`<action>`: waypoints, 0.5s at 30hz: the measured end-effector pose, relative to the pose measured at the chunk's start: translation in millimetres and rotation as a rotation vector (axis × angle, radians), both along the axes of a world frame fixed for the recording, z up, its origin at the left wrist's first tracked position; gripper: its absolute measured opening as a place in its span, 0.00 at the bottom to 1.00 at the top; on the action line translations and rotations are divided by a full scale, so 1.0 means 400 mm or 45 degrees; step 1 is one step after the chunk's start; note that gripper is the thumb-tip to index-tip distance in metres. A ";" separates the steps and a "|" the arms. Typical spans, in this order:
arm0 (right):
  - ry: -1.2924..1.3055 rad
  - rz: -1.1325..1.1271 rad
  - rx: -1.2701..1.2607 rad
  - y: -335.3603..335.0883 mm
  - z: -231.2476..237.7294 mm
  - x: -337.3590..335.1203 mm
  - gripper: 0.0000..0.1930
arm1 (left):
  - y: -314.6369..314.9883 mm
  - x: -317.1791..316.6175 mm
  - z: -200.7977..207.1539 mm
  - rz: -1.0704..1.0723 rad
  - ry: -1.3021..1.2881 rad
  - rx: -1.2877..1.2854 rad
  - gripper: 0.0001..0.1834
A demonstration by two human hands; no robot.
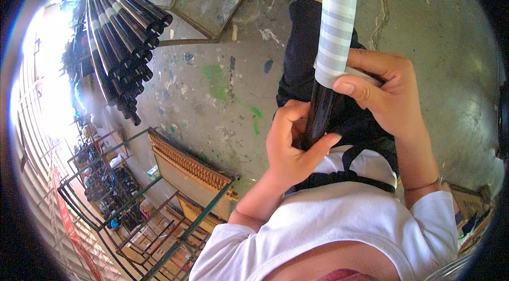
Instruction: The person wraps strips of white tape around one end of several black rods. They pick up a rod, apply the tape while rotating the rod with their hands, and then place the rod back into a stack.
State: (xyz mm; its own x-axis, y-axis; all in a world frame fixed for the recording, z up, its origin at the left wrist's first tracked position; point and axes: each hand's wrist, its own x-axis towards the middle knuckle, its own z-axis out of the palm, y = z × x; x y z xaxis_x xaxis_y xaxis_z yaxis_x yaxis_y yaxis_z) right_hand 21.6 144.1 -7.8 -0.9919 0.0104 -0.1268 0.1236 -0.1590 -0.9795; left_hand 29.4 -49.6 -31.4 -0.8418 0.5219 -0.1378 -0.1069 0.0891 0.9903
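Note:
A long glossy black tube (323, 106) runs from the top edge down over my lap. Around its upper part winds whitish, semi-see-through tape (336, 27) in overlapping bands. My left hand (289, 146) wraps the tube's near end, thumb and fingers on either side. Just above it, my right hand (389, 87) pinches the tape at the lowest band, thumb in front. A pale piece of the tape shows between these fingers; whether a roll sits in the palm is hidden.
A stack of similar black tubes (119, 32), some with pale bands, lies at the upper left. Below it stand a green metal frame (204, 209) and a carved wooden panel (188, 156). A flat board (220, 0) rests on the paint-spotted floor (212, 101).

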 end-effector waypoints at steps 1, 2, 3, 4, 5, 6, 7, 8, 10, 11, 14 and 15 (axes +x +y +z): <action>0.019 0.046 -0.156 0.005 -0.012 0.000 0.12 | -0.013 -0.003 0.001 -0.095 -0.276 0.168 0.29; 0.016 0.104 -0.245 0.010 -0.013 0.001 0.12 | -0.018 -0.018 0.017 -0.243 -0.682 0.507 0.29; 0.009 0.160 -0.333 0.016 -0.013 0.000 0.12 | -0.018 -0.027 0.024 -0.389 -1.089 0.847 0.30; -0.002 0.222 -0.421 0.020 -0.015 -0.003 0.13 | -0.014 -0.025 0.019 -0.334 -1.014 0.819 0.31; -0.017 0.227 -0.394 0.021 -0.010 -0.005 0.12 | -0.011 -0.020 0.013 -0.280 -0.944 0.786 0.32; -0.010 0.155 -0.235 0.016 -0.010 -0.004 0.12 | 0.001 -0.016 0.022 -0.129 -0.762 0.673 0.31; -0.001 0.076 -0.074 0.011 -0.008 -0.004 0.12 | 0.013 -0.014 0.026 0.013 -0.581 0.557 0.31; 0.007 -0.003 0.086 0.005 -0.006 -0.004 0.11 | 0.004 -0.007 -0.003 0.001 -0.154 0.300 0.29; 0.021 -0.090 0.126 -0.007 -0.005 -0.001 0.11 | 0.004 -0.003 -0.004 0.070 -0.014 0.114 0.28; 0.026 -0.132 0.146 -0.010 -0.006 0.001 0.10 | 0.001 -0.003 -0.004 0.017 -0.118 0.185 0.27; -0.080 0.218 -0.356 0.028 -0.029 -0.002 0.10 | -0.019 -0.024 0.003 -0.314 -0.789 0.710 0.28; -0.042 0.284 -0.367 0.031 -0.032 -0.005 0.11 | -0.018 -0.026 0.003 -0.307 -0.825 0.728 0.31</action>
